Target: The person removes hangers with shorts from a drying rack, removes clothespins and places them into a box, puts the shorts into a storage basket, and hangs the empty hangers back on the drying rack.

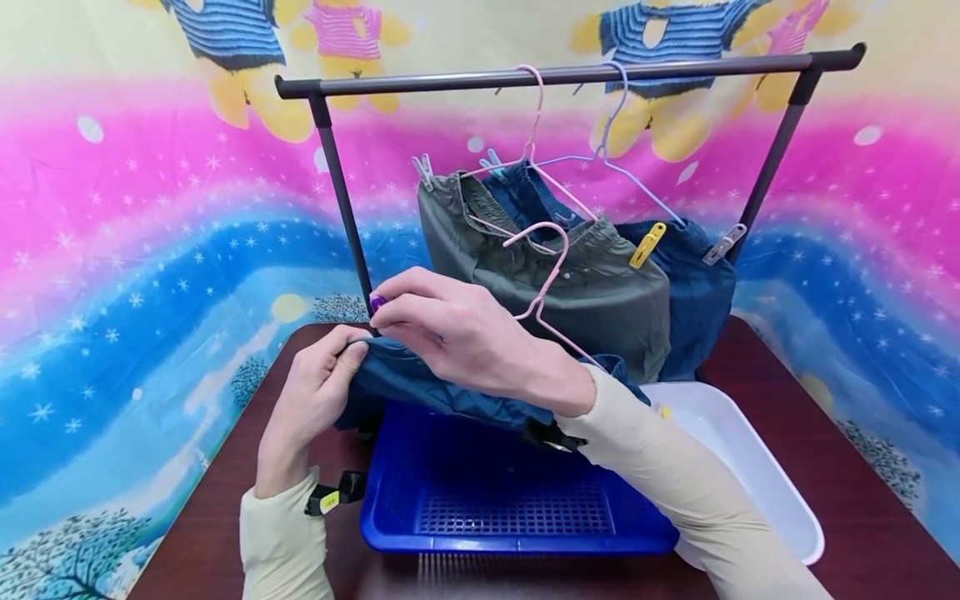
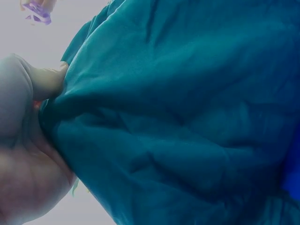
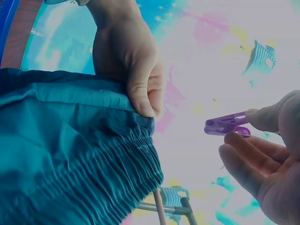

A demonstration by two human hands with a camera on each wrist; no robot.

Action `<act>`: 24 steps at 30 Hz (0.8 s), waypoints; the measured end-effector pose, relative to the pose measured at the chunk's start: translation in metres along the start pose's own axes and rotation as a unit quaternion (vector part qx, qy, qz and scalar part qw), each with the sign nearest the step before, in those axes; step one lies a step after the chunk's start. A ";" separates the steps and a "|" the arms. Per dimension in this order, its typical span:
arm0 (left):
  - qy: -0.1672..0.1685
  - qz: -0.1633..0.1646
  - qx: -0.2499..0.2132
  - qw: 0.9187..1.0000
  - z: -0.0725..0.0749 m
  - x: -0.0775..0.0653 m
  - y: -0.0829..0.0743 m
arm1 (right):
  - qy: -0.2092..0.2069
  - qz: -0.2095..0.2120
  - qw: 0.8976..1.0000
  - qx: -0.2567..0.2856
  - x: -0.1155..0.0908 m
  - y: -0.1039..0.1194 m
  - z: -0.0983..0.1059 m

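My left hand pinches the edge of a dark blue elastic-waisted garment, thumb on top, near the gathered waistband. Between thumb and fingertips, my right hand holds a purple clothespin; in the right wrist view it is apart from the cloth. A pink hanger rises from the garment, its hook free of the rail; the forearm and cloth hide its lower part. In the left wrist view the blue cloth fills most of the picture.
A dark clothes rack stands behind, bearing grey-green shorts and blue shorts on hangers with clothespins, one yellow. Beneath the garment sits a blue basket. A white tray lies at the right, partly behind the right sleeve.
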State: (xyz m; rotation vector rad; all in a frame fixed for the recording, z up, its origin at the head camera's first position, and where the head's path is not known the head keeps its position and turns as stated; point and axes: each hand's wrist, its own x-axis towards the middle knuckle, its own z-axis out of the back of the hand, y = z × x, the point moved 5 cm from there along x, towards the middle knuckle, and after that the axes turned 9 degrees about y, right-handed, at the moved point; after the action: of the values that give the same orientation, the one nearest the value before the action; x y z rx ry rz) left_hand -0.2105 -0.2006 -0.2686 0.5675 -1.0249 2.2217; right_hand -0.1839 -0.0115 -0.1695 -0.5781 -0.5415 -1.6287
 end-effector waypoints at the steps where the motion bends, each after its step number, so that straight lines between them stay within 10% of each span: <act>1: 0.002 0.002 0.000 1.000 0.000 0.000 0.000 | 0.000 0.002 1.000 0.000 -0.001 0.001 0.002; 24: 0.009 0.021 -0.003 1.000 0.003 -0.003 0.004 | 0.012 -0.013 1.000 -0.018 -0.052 0.009 0.049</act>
State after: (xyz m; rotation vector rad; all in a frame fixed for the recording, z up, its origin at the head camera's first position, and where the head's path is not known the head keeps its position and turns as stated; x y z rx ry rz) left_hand -0.2108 -0.2056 -0.2703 0.5269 -1.0419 2.2557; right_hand -0.1663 0.0576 -0.1654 -0.5803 -0.5049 -1.6717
